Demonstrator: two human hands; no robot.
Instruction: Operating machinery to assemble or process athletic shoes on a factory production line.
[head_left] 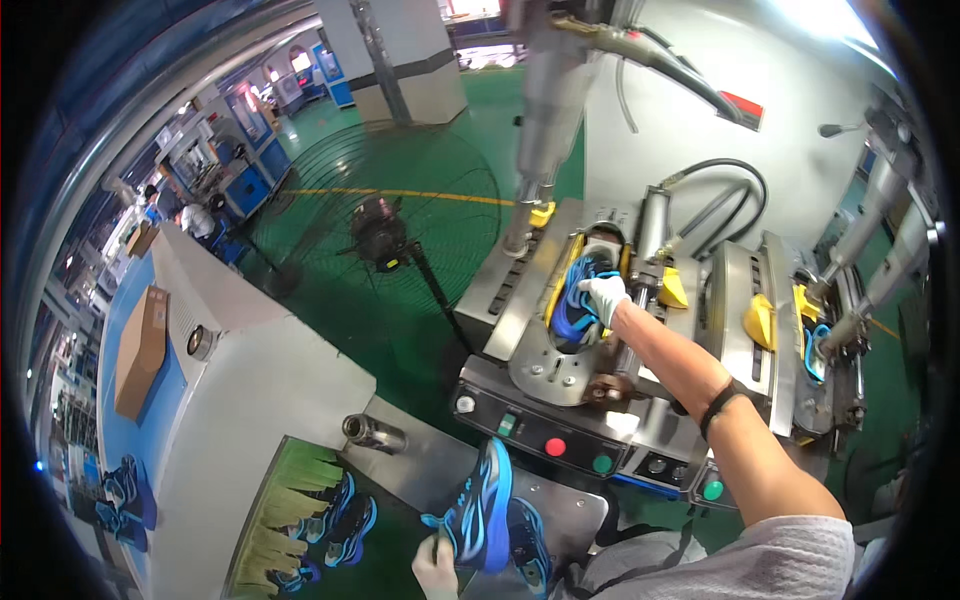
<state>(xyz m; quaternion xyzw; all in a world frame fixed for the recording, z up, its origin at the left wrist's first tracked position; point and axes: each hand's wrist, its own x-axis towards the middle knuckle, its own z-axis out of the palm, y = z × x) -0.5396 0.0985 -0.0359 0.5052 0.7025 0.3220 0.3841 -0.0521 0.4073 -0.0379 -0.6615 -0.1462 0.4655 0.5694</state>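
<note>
My left hand (436,568), in a white glove, is closed on the collar end of a blue and dark running shoe (484,508). That shoe is tilted up on end, with its bright blue sole side turned to the right. My right hand (607,298), also gloved, reaches forward to the press machine (545,372). Its fingers are closed on the upper of a second blue running shoe (577,312), which lies in the machine's yellow-edged cradle. Another shoe (528,545) rests on the metal ledge beside the held one.
A metal flask (374,434) stands on the ledge. Several shoes (350,528) lie on a green surface at lower left. Red and green buttons (556,447) line the machine's front. A floor fan (380,232) stands beyond, and a second press station (815,350) is at right.
</note>
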